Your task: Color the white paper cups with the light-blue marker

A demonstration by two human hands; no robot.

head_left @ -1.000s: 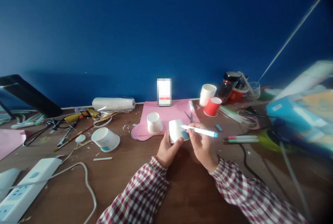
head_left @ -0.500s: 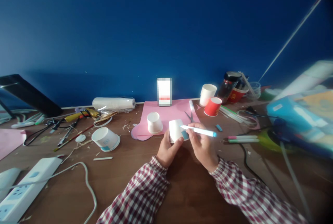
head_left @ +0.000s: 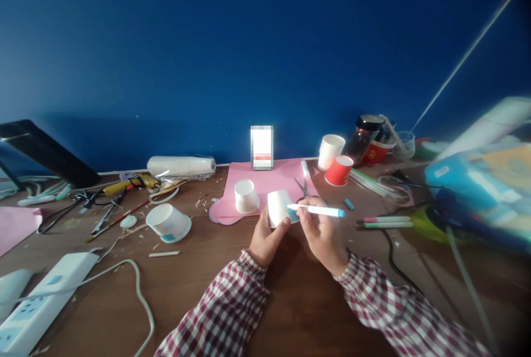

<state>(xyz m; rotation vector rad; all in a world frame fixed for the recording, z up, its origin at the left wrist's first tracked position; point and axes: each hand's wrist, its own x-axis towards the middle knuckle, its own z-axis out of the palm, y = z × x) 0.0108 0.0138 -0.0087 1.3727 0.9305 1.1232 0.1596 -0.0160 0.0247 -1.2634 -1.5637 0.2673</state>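
While your left hand (head_left: 265, 239) grips the white, round-walled paper cup (head_left: 277, 205) before the pink paper sheet (head_left: 282, 171), your right hand (head_left: 320, 231) pinches the slim white, blue-ended marker (head_left: 320, 210), tip at the cup's side. A blue patch (head_left: 292, 216), possibly ink or print, covers part; the remaining visible wall is plain. No lettering is legible.

1. Here's the wall (head_left: 265, 41), deep blue, sweeping across the top of the view, with tiny pale specks low down!
2. Light sits paler at the left; the top right corner goes dark.
3. A thin pale line (head_left: 468, 56) slants down the right.
4. Below, a brown table (head_left: 307, 312) stretches to the wall.
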